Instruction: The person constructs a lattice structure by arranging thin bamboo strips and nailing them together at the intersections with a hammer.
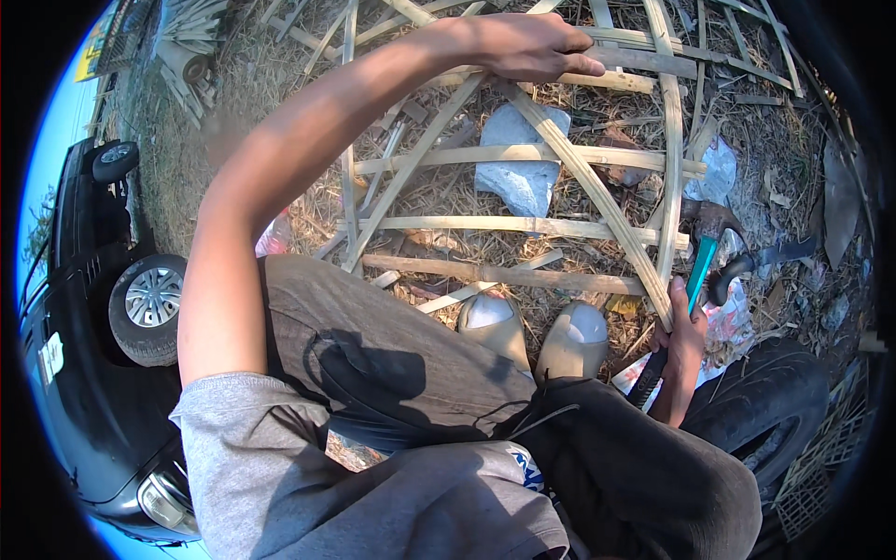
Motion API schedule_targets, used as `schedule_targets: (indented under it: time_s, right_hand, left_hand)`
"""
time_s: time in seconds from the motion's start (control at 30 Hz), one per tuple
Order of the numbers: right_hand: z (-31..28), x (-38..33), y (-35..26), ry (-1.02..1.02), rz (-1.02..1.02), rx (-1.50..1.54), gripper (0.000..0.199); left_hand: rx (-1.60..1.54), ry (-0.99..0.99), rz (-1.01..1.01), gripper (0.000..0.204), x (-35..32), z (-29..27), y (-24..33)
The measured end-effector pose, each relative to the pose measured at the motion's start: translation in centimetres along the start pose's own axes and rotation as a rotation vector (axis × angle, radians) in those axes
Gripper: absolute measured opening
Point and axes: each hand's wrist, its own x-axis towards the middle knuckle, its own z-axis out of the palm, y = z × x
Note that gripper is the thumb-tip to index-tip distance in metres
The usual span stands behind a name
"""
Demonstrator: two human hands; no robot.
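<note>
A lattice of split bamboo slats [583, 149] stands or lies in front of me, with slats running across, upright and slanting. My left hand [539, 49] reaches over to its far side, fingers closed round a bamboo slat [625, 82] near where several slats cross. At the near right corner my right hand [686, 341] is wrapped round a hammer [700, 273] with a teal shaft and black grip. The hammer's dark head points away from me, beside the lattice's right upright. The end of a slanting slat touches or nearly touches the right hand's fingers.
A pale stone block [523, 173] shows through the lattice. Right of the hammer lies a dark curved tool [765, 264]; nearer is a black tyre [770, 401]. My shoes [495, 331] are at the lattice's near edge. A black vehicle [103, 373] stands left, and bundled slats [187, 56] lie far left.
</note>
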Motion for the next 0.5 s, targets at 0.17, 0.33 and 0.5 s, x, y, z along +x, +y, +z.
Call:
schedule_targets:
  time_s: [0.17,0.33,0.5]
  right_hand:
    - [0.0,0.0,-0.3,0.041,0.015,-0.035,0.041]
    - [0.3,-0.1,-0.4,0.019,0.008,-0.038,0.042]
    - [-0.1,0.2,0.1,0.007,0.021,-0.038,0.041]
  left_hand:
    - [-0.068,-0.127,-0.105,0.056,0.9,-2.3,0.8]
    - [-0.168,-0.147,-0.151,0.064,0.7,-3.1,0.1]
    - [-0.200,-0.114,-0.110,0.059,1.7,-0.2,-1.0]
